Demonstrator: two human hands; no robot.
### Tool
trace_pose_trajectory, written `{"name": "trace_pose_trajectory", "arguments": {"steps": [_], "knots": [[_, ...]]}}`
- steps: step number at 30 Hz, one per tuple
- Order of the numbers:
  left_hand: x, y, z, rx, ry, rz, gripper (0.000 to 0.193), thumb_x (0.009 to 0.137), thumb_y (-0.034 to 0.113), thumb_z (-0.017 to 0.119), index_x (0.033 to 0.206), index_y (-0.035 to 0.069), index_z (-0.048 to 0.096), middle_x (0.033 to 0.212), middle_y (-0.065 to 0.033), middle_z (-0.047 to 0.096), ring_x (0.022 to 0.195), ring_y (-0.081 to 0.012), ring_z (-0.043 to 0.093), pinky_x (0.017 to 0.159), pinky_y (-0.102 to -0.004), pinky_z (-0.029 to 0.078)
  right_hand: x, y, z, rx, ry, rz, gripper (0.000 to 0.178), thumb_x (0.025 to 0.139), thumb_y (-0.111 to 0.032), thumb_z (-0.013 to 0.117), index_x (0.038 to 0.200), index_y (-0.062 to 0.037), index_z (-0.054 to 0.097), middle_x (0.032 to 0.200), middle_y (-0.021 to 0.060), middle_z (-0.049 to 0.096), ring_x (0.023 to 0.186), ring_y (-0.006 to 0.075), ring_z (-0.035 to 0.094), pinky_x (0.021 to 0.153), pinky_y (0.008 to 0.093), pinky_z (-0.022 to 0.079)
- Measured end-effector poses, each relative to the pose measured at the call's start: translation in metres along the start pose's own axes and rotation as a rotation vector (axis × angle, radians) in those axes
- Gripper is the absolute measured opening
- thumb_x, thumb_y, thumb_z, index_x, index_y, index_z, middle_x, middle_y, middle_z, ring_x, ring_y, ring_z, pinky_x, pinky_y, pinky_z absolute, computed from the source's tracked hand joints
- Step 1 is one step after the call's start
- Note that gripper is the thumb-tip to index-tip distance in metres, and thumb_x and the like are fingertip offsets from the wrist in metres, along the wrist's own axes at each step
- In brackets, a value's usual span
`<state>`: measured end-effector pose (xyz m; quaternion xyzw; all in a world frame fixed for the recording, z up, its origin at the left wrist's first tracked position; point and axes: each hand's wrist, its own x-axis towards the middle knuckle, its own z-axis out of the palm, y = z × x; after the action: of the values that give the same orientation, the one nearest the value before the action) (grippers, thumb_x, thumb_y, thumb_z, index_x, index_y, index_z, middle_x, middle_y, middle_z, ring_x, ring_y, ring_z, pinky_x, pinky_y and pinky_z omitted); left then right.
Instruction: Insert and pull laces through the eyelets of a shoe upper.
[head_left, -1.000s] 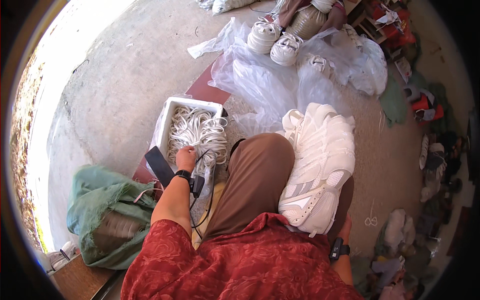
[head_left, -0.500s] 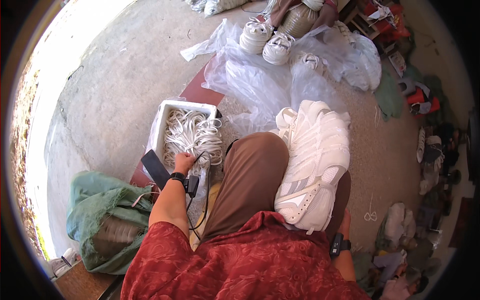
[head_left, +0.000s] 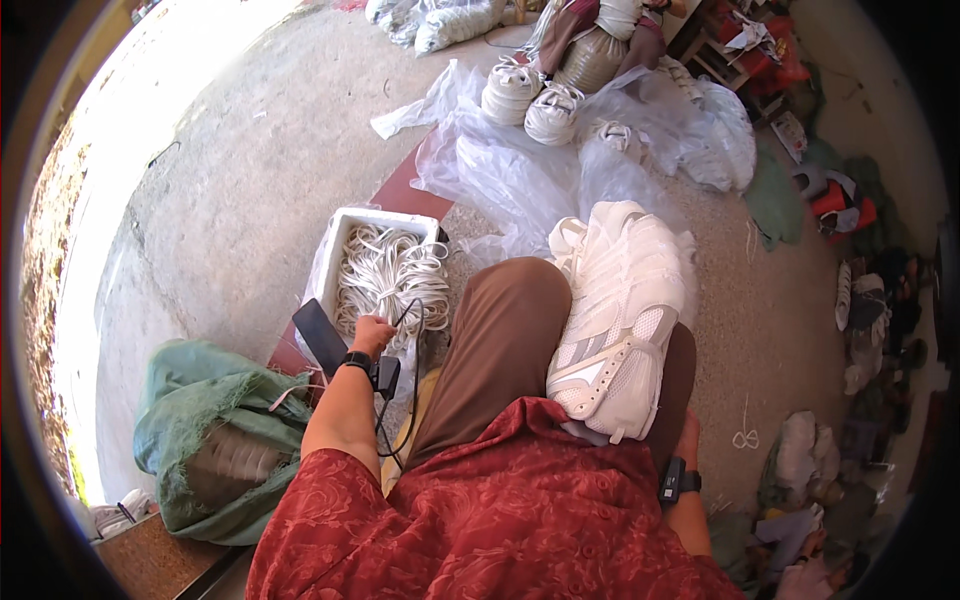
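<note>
A black slab (head_left: 319,336) sits just beside our left hand (head_left: 373,336), where a sideways swing could knock it. That hand is narrow, fingers curled at the near edge of the white laces (head_left: 392,272); we cannot tell whether it grips any. The laces lie heaped in the white box (head_left: 390,217), so a hard pull could drag out a tangle. A black cable (head_left: 416,378) loops close by and might snag. The stacked shoe uppers (head_left: 620,325) on our lap could slide if a knee shifts. Our right hand (head_left: 689,433) is mostly hidden; we cannot tell its state.
</note>
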<state>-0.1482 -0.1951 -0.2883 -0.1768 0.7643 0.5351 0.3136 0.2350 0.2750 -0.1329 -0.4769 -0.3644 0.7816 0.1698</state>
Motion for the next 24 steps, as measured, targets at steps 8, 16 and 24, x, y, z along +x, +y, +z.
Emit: {"name": "trace_pose_trajectory", "arguments": {"steps": [8,16,24], "knots": [[0.006,-0.025,-0.044,0.503,0.090,0.118,0.008,0.064,0.005,0.069,0.064,0.000,0.063,0.054,-0.0025,0.056,0.049,-0.0128,0.053,0.045,-0.0267,0.037,-0.002,-0.009,0.020,-0.085,0.060,-0.131,0.010,0.088,-0.009,0.048,0.089,-0.0034,0.057,0.086,0.0077,0.062,0.081,0.0169,0.059,0.076,0.0327,0.049],[-0.189,0.172,-0.011,-0.051,-0.402,0.390,0.009,0.083,0.007,0.062,0.077,0.002,0.060,0.067,0.0001,0.060,0.061,-0.0074,0.056,0.056,-0.0220,0.046,-0.061,-0.094,0.153,-0.537,-0.310,-0.719,0.014,0.086,-0.007,0.056,0.099,-0.0028,0.059,0.096,0.0058,0.062,0.092,0.0128,0.055,0.081,0.0264,0.043],[-0.350,0.282,0.055,-0.156,-0.766,0.963,0.010,0.082,0.005,0.057,0.076,0.000,0.052,0.069,-0.0094,0.061,0.061,-0.0129,0.059,0.056,-0.0221,0.046,-0.149,-0.045,0.317,-0.427,-1.315,-0.593,0.068,0.068,0.000,0.072,0.128,-0.0018,0.040,0.103,0.0086,0.054,0.081,0.0113,0.054,0.063,0.0232,0.047]]}}
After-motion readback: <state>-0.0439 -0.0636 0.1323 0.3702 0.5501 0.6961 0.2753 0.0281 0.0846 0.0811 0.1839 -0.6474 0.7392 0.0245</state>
